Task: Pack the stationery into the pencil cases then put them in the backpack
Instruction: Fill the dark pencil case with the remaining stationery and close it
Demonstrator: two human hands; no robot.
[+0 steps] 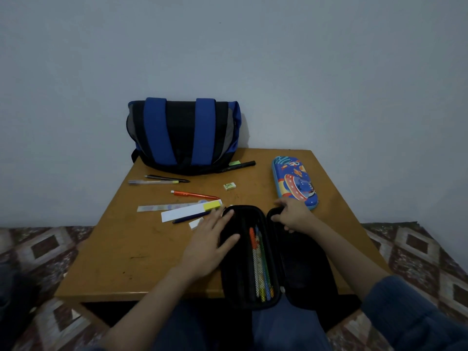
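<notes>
A black pencil case (298, 264) lies open at the table's near edge, with several pens (260, 264) under a mesh strip in its left half. My left hand (210, 239) lies flat with straight fingers on the case's left rim. My right hand (293, 215) curls over the far end of the right half. A blue rocket-print pencil case (293, 182) lies shut just beyond my right hand. The blue and black backpack (183, 134) stands at the table's back against the wall.
Loose on the wooden table (141, 249): an orange pen (195, 195), two rulers (177, 210), a dark pen (192, 217), white erasers (230, 186), two pens (162, 180) at the far left, a black marker (239, 166) beside the backpack. Patterned floor surrounds the table.
</notes>
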